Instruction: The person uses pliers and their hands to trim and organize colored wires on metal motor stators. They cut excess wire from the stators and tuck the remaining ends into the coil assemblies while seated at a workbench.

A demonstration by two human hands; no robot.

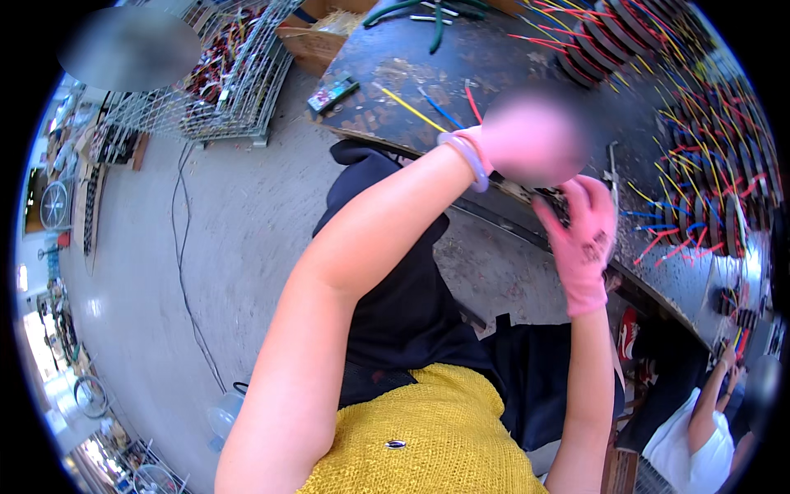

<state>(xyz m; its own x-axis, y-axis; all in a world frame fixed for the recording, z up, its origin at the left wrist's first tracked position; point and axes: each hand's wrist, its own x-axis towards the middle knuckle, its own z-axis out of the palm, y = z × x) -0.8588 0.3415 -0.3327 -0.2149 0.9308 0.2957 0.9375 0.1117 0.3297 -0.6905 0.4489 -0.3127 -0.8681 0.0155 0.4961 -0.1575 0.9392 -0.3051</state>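
Note:
My left hand [527,140], in a pink glove with a pale purple bangle at the wrist, reaches over the near edge of the dark workbench [395,62]. A blur covers its fingers and whatever they touch. Past that wrist, a yellow wire [411,107], a blue wire [434,105] and a red wire [472,100] stick out over the bench; their other ends are hidden. Just right of it and nearer to me, my right hand [586,235], gloved in pink too, curls its thumb and fingers around something dark that I cannot make out.
Stacked dark ring-shaped parts with coloured wires [708,165] fill the bench's right side. Green-handled pliers [436,29] and a small box [333,95] lie on the bench. A wire-mesh basket [247,90] stands left, a cable [185,272] crosses the floor, and another person [699,436] works at lower right.

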